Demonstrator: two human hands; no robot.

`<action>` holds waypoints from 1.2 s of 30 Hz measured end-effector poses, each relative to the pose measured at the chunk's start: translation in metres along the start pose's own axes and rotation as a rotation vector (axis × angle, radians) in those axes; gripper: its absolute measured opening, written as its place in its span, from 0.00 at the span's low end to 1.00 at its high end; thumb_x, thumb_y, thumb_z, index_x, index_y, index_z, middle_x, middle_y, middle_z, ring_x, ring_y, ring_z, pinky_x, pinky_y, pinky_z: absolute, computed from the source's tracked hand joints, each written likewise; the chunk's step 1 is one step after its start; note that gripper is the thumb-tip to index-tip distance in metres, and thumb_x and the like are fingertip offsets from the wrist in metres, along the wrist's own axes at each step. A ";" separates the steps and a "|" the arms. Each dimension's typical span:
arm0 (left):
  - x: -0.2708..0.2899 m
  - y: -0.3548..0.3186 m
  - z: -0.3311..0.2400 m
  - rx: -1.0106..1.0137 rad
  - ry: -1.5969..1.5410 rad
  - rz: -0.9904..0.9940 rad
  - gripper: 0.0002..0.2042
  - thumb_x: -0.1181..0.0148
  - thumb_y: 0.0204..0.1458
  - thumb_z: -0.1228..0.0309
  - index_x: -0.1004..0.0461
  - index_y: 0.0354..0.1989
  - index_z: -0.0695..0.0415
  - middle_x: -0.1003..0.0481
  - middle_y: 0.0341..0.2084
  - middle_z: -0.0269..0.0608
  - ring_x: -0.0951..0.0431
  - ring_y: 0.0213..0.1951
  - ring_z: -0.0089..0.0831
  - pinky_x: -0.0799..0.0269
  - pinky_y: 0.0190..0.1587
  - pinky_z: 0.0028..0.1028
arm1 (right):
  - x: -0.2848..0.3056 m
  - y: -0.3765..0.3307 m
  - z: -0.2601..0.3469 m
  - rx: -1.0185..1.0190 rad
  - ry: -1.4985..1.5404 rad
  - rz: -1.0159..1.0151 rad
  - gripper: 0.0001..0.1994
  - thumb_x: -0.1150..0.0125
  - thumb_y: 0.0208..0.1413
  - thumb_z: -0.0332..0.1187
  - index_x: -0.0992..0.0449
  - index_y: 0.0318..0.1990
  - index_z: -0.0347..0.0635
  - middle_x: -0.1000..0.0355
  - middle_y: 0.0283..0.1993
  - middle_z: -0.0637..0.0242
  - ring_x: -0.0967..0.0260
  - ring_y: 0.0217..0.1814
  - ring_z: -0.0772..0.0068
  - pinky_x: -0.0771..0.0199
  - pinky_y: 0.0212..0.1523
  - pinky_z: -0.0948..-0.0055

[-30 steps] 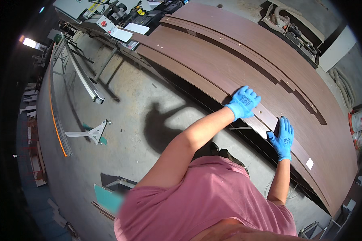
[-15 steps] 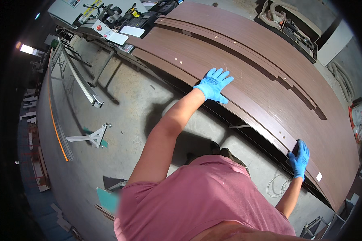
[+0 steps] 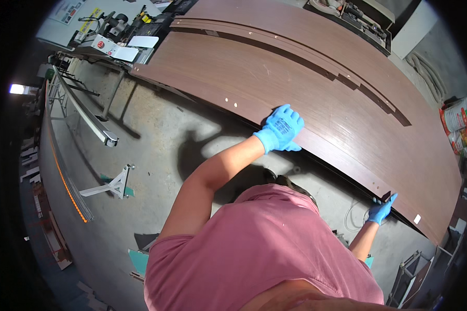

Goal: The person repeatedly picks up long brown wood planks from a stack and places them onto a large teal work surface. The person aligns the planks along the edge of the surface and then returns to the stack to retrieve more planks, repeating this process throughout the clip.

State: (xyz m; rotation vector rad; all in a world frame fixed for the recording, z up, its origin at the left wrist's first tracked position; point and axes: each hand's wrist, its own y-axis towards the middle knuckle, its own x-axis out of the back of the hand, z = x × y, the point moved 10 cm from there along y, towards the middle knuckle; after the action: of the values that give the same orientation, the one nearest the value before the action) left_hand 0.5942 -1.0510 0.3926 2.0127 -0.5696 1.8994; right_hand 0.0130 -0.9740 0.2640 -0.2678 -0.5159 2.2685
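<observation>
A long brown wood-grain panel [image 3: 316, 124] lies across in front of me, with small pale round spots near its front edge. My left hand [image 3: 283, 128], in a blue glove, is on that edge near the middle. Its fingers are bent and close together on top, while the thumb sticks out past the edge. Further right, my right hand [image 3: 382, 209], also gloved in blue, grips the same edge beside a small dark notch. The right thumb is on the upper side; its other fingers are partly hidden at the edge. A white label [image 3: 417, 219] lies on the panel's right end.
More brown panels [image 3: 296, 23] with notched edges lie behind. A white machine with a red button [image 3: 101, 45] stands far left. Metal rails [image 3: 83, 106] and a white stand [image 3: 114, 184] are on the left. Coiled cable [image 3: 354, 216] lies below the edge; bags [image 3: 459, 127] stand far right.
The front panel has shifted toward me, covering the lower edge seen before. My left fingers, spread flat earlier, are now bent together. My right hand has dropped lower around the edge.
</observation>
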 end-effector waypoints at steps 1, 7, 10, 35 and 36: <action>-0.006 -0.003 -0.011 -0.002 0.001 -0.018 0.39 0.34 0.47 0.33 0.25 0.51 0.60 0.25 0.46 0.50 0.26 0.54 0.47 0.44 0.73 0.47 | -0.012 -0.002 -0.001 0.033 0.029 -0.019 0.39 0.38 0.66 0.59 0.36 0.75 0.43 0.36 0.77 0.68 0.34 0.72 0.62 0.34 0.71 0.55; -0.005 -0.011 -0.031 0.047 -0.124 -0.097 0.36 0.25 0.39 0.36 0.28 0.43 0.55 0.29 0.40 0.45 0.27 0.44 0.42 0.32 0.48 0.43 | 0.001 0.008 0.011 0.148 0.120 0.099 0.29 0.50 0.72 0.54 0.32 0.73 0.50 0.32 0.73 0.64 0.35 0.74 0.57 0.33 0.72 0.49; 0.028 -0.037 -0.035 0.067 -0.064 -0.162 0.41 0.22 0.34 0.40 0.26 0.53 0.54 0.29 0.42 0.41 0.27 0.45 0.41 0.32 0.48 0.44 | -0.008 -0.011 0.012 0.049 0.333 0.009 0.32 0.53 0.70 0.62 0.30 0.71 0.51 0.31 0.72 0.62 0.34 0.72 0.55 0.31 0.70 0.49; 0.215 -0.323 -0.002 0.734 0.361 -0.538 0.29 0.19 0.32 0.50 0.21 0.43 0.49 0.26 0.36 0.38 0.25 0.39 0.44 0.32 0.44 0.46 | -0.325 -0.218 0.213 0.353 0.418 0.643 0.19 0.49 0.68 0.52 0.29 0.38 0.44 0.26 0.34 0.63 0.26 0.38 0.66 0.20 0.44 0.64; 0.216 -0.343 -0.003 0.802 0.316 -0.504 0.30 0.18 0.30 0.51 0.21 0.44 0.49 0.25 0.36 0.39 0.24 0.40 0.45 0.31 0.45 0.46 | -0.346 -0.226 0.208 0.349 0.498 0.744 0.18 0.50 0.70 0.50 0.29 0.42 0.44 0.25 0.37 0.60 0.25 0.42 0.63 0.19 0.48 0.62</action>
State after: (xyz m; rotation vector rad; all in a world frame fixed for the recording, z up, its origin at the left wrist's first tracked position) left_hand 0.7685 -0.7658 0.6224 1.8957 0.8312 2.2062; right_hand 0.3218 -1.1492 0.5612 -0.9333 0.2990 2.7895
